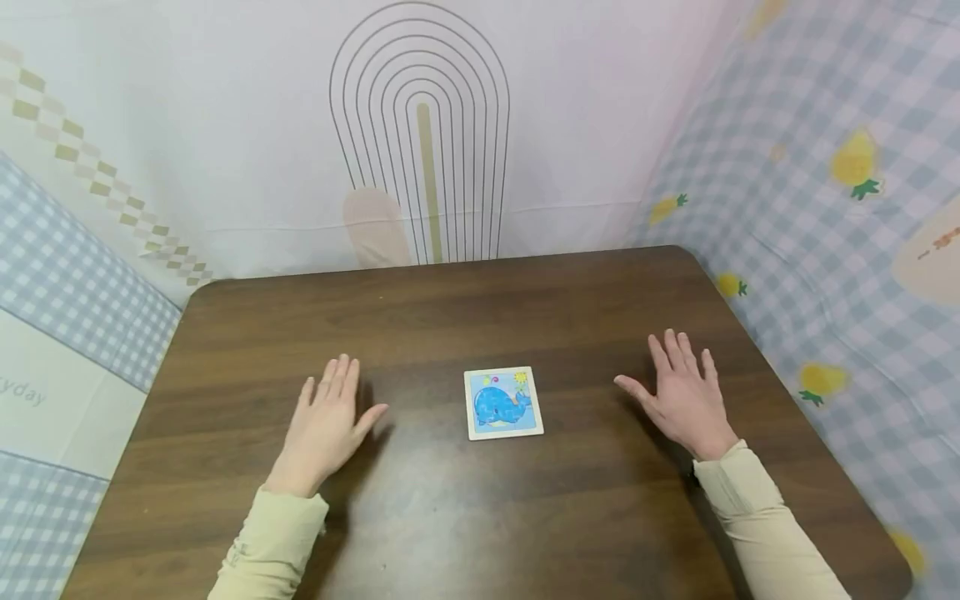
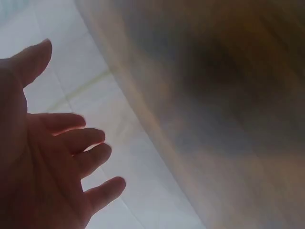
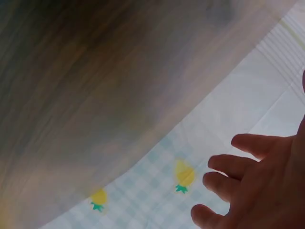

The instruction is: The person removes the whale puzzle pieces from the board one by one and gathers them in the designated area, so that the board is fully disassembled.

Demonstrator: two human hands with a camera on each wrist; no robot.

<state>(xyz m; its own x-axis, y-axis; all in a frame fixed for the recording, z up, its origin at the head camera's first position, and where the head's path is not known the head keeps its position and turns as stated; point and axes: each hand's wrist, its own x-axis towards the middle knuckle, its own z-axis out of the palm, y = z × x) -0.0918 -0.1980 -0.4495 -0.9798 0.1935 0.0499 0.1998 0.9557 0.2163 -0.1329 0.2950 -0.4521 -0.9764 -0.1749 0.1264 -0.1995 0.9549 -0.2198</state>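
Note:
A square whale puzzle (image 1: 504, 403) with a pale border lies flat near the middle of the brown table (image 1: 420, 517). It shows a blue whale and a small yellow sun. To its left is my left hand (image 1: 321, 432), palm down over the tabletop, fingers extended and thumb spread toward the puzzle. On the other side my right hand (image 1: 686, 400) is held the same way, farther from the puzzle. Both hands hold nothing and are apart from the puzzle. In the wrist views the left palm (image 2: 43, 162) and right palm (image 3: 267, 191) show with bare fingers; the puzzle is outside both.
A white cloth (image 1: 255, 125) with printed arches hangs behind the table's far edge. Blue checked cloth with yellow pineapples (image 1: 832, 233) borders the right side. More checked cloth (image 1: 67, 275) hangs at the left. Light sleeves (image 1: 273, 542) cover both forearms.

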